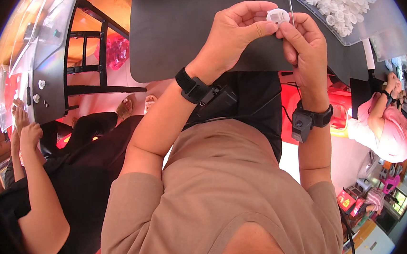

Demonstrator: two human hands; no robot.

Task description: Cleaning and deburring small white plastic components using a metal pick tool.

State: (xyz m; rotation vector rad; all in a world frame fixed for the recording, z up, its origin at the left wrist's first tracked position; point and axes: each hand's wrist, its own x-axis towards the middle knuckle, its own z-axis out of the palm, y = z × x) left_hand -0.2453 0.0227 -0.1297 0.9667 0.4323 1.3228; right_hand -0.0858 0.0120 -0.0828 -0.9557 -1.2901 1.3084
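Note:
Over the black table [177, 38], a small round white plastic piece [278, 16] is held up between my two hands. My left hand [241, 28] pinches its left edge between thumb and fingers. The thumb and a finger of my right hand [305, 42] meet at the piece's lower right side. A thin metal rod [291, 6] rises from between the fingers of that right hand, just beside the piece; its lower end is hidden by the fingers. The piece's face shows a cut-out shape, too small to make out fully.
A clear tray [350, 44] heaped with white plastic parts [334, 2] stands at the far right. At the left, a person's hands [24, 124] are by another table [50, 91] with several small white parts. A pink bag [115, 52] lies beyond; another person [385, 122] sits at right.

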